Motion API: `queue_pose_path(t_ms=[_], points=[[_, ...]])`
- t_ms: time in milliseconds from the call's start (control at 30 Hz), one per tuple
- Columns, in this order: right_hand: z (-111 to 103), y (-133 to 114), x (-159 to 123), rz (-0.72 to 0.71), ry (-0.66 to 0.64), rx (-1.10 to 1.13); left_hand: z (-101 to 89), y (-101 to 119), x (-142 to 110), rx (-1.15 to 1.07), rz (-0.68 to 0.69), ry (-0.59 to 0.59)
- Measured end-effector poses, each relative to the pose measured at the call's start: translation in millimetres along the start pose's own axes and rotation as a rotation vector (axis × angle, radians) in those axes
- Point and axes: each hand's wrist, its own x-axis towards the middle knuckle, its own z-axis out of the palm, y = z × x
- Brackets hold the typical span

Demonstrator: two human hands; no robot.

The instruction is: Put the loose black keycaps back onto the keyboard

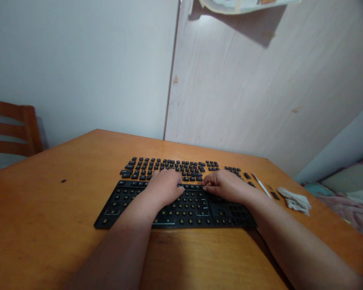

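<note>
A black keyboard base (130,205) with its keycaps removed lies on the wooden table (48,225). Behind it several loose black keycaps (166,167) are laid out in rows on the tabletop. My left hand (165,187) rests on the keyboard's far edge, fingers curled down. My right hand (225,186) lies beside it on the same far edge, fingertips pinched together toward the left hand. What the fingers hold, if anything, is too small to make out.
A thin white stick (261,185) and a crumpled white tissue (296,199) lie at the table's right. One stray dark bit (63,181) sits at the left. A wooden chair (15,129) stands at the far left, bedding (351,201) at the right.
</note>
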Motion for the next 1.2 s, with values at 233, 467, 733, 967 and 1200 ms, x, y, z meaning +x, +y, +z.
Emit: queue_pose_path(t_ms=[233, 467, 733, 967, 1200], points=[[-1, -3, -2, 0.017, -0.004, -0.042, 0.4, 0, 1, 0.005, 0.007, 0.006], [-1, -10, -5, -0.002, 0.025, -0.140, 2.1, -1, 2, 0.005, 0.010, 0.005], [-3, -18, -3, 0.005, 0.005, -0.219, 3.6, -2, 2, 0.008, 0.014, 0.010], [0, -26, -7, 0.043, 0.007, -0.333, 6.4, -4, 3, 0.013, 0.025, 0.022], [5, -33, -12, 0.057, 0.027, -0.450, 5.0, -3, 2, 0.011, 0.021, 0.015]])
